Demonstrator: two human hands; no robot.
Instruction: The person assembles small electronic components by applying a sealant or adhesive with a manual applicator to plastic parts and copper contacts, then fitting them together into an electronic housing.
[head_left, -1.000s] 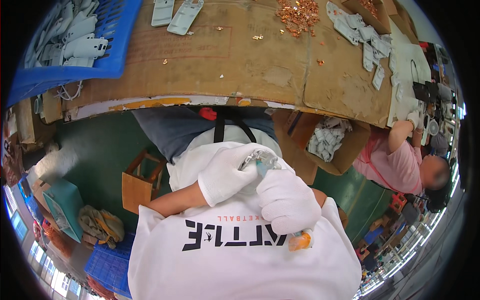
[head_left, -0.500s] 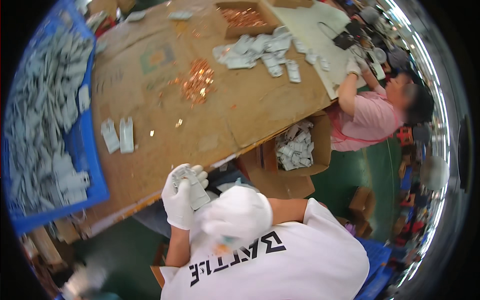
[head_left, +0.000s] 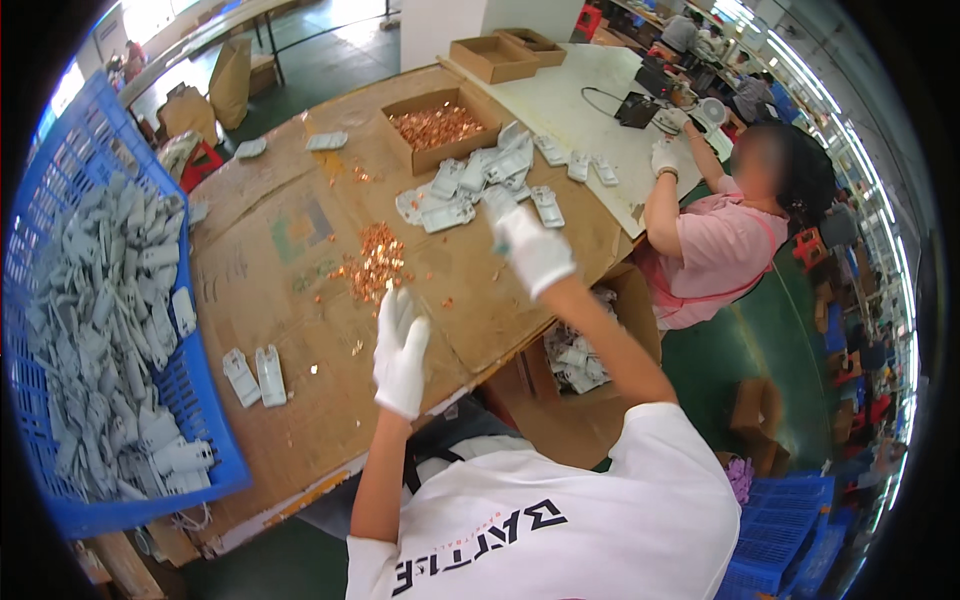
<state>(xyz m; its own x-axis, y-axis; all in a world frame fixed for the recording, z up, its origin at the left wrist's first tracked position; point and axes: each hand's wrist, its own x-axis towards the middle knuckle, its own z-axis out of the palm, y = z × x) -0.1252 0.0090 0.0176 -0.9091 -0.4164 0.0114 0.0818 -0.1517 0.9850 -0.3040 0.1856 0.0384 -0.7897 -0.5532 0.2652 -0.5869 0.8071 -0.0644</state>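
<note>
Those grey plastic parts (head_left: 470,190) look like light, stiff moulded pieces to me, probably a bit slick through cotton gloves, so I'd pinch one across its flat body rather than by a thin end. They're pale grey, flat and roughly rectangular with raised ribs, lying in a loose heap on the cardboard-covered table (head_left: 290,240), just in front of the open cardboard box of copper bits (head_left: 435,125).

Right hand (head_left: 533,250), white glove, is stretched out over the near edge of that heap. It seems to have something small and grey at the fingertips, but it's blurred and I can't tell if the fingers are closed on it.

Left hand (head_left: 402,350), also gloved, hovers flat with fingers fairly straight and loosely together, holding nothing, just below the loose scatter of copper pieces (head_left: 375,265). Those look tiny and fiddly, easy to lose.

Two more grey parts (head_left: 256,376) sit side by side near the blue crate (head_left: 190,400), which is full of the same kind
</note>
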